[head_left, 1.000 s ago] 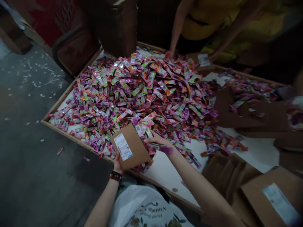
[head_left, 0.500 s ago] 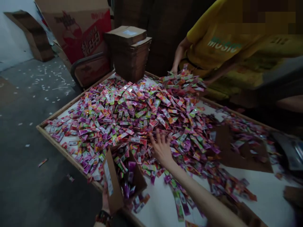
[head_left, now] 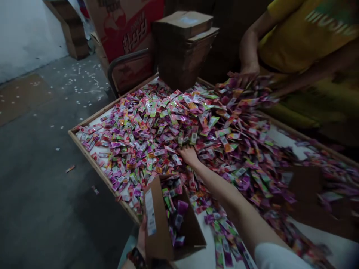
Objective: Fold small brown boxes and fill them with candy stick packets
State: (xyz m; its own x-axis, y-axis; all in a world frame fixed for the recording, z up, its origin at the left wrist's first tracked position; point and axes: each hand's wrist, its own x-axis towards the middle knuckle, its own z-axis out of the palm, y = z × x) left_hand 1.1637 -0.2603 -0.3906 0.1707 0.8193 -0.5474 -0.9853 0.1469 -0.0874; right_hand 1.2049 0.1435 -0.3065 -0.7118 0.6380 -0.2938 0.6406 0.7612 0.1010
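left hand point(head_left: 141, 239) at about 7 o'clock: fingers closed around the wall of an open cardboard box point(head_left: 158, 239), holding it tilted at the near edge of the table. box bears a white shipping label point(head_left: 150, 211) on its outer wall and holds a loose bunch of colored foil sachets point(head_left: 175, 213). beaded bracelet point(head_left: 136, 257) on that wrist. right hand point(head_left: 189, 155) near center, palm down, pressing into a wide heap of pink, purple and green sachets point(head_left: 157, 127); fingers buried among them, so their spread cannot be told. heap lies on a white-topped table with a wooden rim point(head_left: 98, 160). at 1 o'clock, a co-worker's hand point(head_left: 248, 71) in the sachets, yellow t-shirt point(head_left: 297, 41) above it. stacked flattened cartons point(head_left: 182, 48) at 12 o'clock by the far rim; red printed carton point(head_left: 126, 26) behind them. concrete floor point(head_left: 56, 194) at 9 o'clock, scattered with white scraps point(head_left: 84, 82).
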